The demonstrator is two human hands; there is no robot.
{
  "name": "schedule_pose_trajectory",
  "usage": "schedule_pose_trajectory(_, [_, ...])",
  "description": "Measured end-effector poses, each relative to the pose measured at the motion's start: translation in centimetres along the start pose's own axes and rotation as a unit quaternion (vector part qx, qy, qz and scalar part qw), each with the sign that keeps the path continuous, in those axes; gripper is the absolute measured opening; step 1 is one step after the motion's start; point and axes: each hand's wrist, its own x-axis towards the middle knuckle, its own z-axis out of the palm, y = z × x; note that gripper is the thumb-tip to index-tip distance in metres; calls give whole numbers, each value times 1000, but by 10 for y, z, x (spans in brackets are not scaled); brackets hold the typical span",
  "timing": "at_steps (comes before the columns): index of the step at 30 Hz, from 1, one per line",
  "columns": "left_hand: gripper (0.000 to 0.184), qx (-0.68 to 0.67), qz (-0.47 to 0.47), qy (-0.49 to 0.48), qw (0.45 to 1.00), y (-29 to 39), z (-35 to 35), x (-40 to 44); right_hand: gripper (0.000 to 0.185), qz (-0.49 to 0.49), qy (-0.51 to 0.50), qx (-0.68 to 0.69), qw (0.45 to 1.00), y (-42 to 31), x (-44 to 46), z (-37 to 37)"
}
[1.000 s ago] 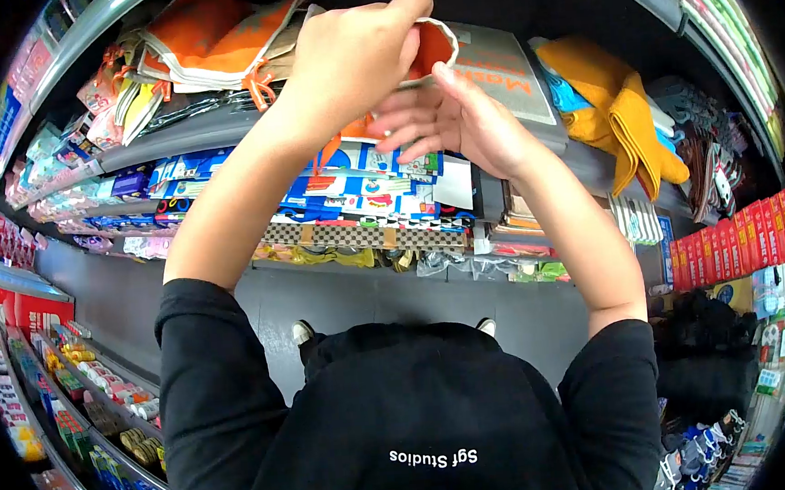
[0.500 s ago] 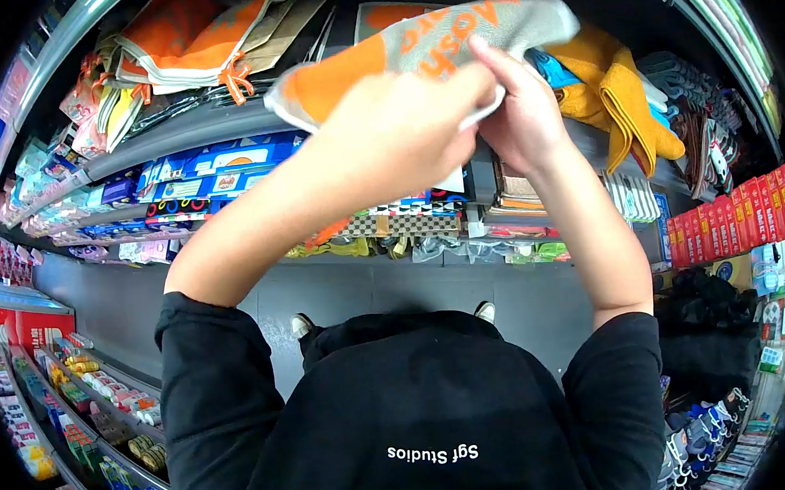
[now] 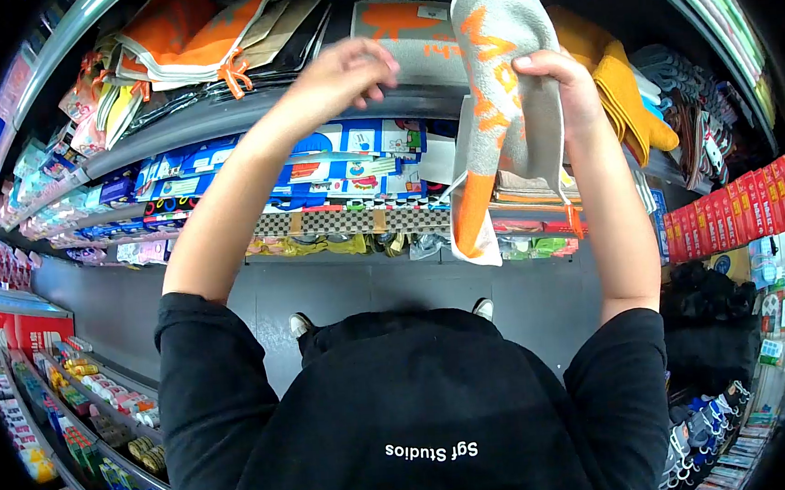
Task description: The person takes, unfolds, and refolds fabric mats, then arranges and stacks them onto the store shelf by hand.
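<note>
Right hand [image 3: 573,91]: closed on a grey-and-orange cloth [image 3: 496,101], thumb pressed on the near face, other fingers behind it and out of sight. Clock directions run as seen in the head view. From this hand, the cloth's body lies at 9 o'clock, in contact with the thumb; its upper end rises toward 11 and its orange lower end, edged in white, hangs toward 7. Orange lettering runs along the grey face.

Left hand [image 3: 337,80]: empty, fingers part curled and slightly blurred, well apart from the cloth, at 9 o'clock from the right hand.

Surroundings: a grey mat [image 3: 411,57] with orange print rests on the upper shelf between the hands; the held cloth overlaps the view of its right end. Mustard-yellow cloth [image 3: 616,84] sits at 3 o'clock from the right hand, which partly covers it. Orange cord [image 3: 576,218] shows at 6 o'clock below the same hand; its attachment cannot be told. Red packets [image 3: 732,212] stand in a row between 4 and 5.

From the left hand, an orange textile stack [image 3: 192,40] lies between 9 and 10; blue packages [image 3: 342,171] lie at 6, partly hidden by the forearm.
</note>
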Motion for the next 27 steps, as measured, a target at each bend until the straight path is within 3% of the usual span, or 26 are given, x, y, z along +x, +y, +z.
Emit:
schedule_pose_trajectory(2, [33, 5, -87, -84, 993, -7, 16, -6, 48, -3, 19, 30, 999, 0, -5, 2])
schedule_pose_trajectory(3, [54, -42, -88, -141, 985, -20, 27, -11, 48, -3, 18, 29, 999, 2, -4, -1])
schedule_pose_trajectory(5, [73, -29, -196, -224, 954, -42, 57, -20, 47, 4, -22, 139, 990, 8, -3, -12])
schedule_pose_trajectory(7, [84, -246, -205, -264, 910, -51, 83, -36, 46, 2, -10, 140, 990, 8, -7, -9])
schedule_pose_trajectory(9, [75, -347, -213, -207, 889, -44, 91, -44, 46, 1, -18, 169, 985, 16, -5, -20])
schedule_pose_trajectory(12, [52, -318, -108, -132, 932, -34, 82, -35, 44, -28, -5, 152, 988, 22, -5, -32])
schedule_pose_trajectory(13, [51, -250, -124, -79, 957, -18, 73, -37, 44, -29, -5, 152, 988, 22, -7, -37])
schedule_pose_trajectory(15, [51, -173, -65, -29, 982, -24, 55, -35, 42, -7, 68, 101, 993, 20, -12, -49])
schedule_pose_trajectory(18, [43, -146, -24, 57, 987, -27, 34, -38, 38, -16, 67, 86, 994, 22, -21, -69])
schedule_pose_trajectory(21, [42, -110, -36, 57, 992, -23, 19, -42, 37, -29, 64, 29, 997, 25, -31, -78])
schedule_pose_trajectory(25, [33, -24, -30, 2, 999, -19, 23, -43, 45, 25, -106, -70, 992, 24, -36, -72])
schedule_pose_trajectory(27, [25, 145, 36, -124, 981, -8, 32, -44, 48, 47, -142, -128, 980, 28, -36, -55])
